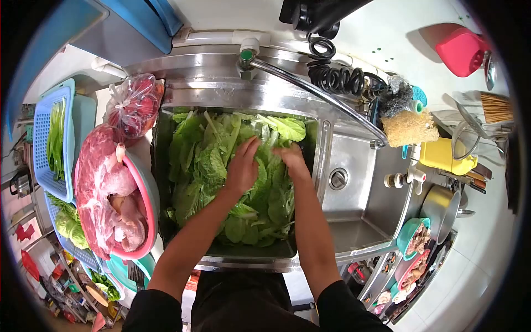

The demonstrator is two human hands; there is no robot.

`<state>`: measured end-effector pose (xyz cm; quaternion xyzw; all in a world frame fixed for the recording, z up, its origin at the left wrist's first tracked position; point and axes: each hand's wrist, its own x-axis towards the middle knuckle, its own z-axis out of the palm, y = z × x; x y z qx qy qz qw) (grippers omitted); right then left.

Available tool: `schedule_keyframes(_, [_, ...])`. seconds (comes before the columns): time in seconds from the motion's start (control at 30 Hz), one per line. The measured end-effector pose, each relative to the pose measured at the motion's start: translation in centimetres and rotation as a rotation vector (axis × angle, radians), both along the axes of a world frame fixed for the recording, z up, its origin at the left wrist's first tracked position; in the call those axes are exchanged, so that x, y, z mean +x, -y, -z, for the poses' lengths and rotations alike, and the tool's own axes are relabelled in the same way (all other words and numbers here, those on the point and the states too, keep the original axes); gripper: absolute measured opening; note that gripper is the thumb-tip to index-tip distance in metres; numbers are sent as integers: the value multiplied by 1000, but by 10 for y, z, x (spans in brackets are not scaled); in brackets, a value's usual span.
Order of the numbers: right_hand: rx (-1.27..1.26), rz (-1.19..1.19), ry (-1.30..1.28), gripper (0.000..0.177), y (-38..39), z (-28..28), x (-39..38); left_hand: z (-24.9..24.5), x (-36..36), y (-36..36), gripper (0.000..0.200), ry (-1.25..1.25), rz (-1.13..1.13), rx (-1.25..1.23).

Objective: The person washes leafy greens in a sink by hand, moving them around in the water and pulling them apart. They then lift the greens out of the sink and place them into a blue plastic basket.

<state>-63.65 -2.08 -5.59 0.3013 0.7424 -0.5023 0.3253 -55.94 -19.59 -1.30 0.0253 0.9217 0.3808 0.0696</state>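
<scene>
Broad green leaves [210, 149], apparently lettuce or cabbage, fill the left basin of the steel sink [238, 97] and look wet. My left hand [243, 166] is in the middle of the pile, its fingers curled together around some leaves. To its right, my right hand [292, 157] reaches in with bent fingers closed on leaves, just below a bright leaf [287, 128] at the back. Leaves partly hide the fingertips of both hands.
Left of the sink, a pink basin [148, 221] holds large raw meat [102, 182], beside a bagged red item [133, 105] and a blue basket [38, 149] of greens. A faucet [321, 97] extends over the right basin [345, 193]. Yellow container [445, 157] and pot [440, 210] stand right.
</scene>
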Motion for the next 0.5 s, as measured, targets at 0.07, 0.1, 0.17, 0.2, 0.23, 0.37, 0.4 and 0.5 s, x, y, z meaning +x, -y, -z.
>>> schedule_keyframes(0.07, [-10,-31,128,60,5,1,-13,39,-10,-15,56,70,-239,-115])
schedule_keyframes(0.1, [-13,-47,189,56,7,4,-18,56,-20,-16,58,101,-360,-171])
schedule_keyframes(0.17, [-239,31,214,52,2,33,-12,57,-41,-5,71,425,-415,-47])
schedule_keyframes(0.2, [-429,56,218,52,-4,49,-9,57,-51,2,78,588,-442,17])
schedule_keyframes(0.23, [-620,83,220,53,-7,56,-7,60,-61,8,85,709,-408,45])
schedule_keyframes(0.37, [-402,156,208,57,14,66,-5,89,-73,32,110,1032,-335,319])
schedule_keyframes(0.4, [-410,152,194,59,18,58,-4,97,-71,35,115,1072,-338,434])
schedule_keyframes(0.5, [-301,247,119,67,19,36,4,77,-49,36,113,890,-581,633])
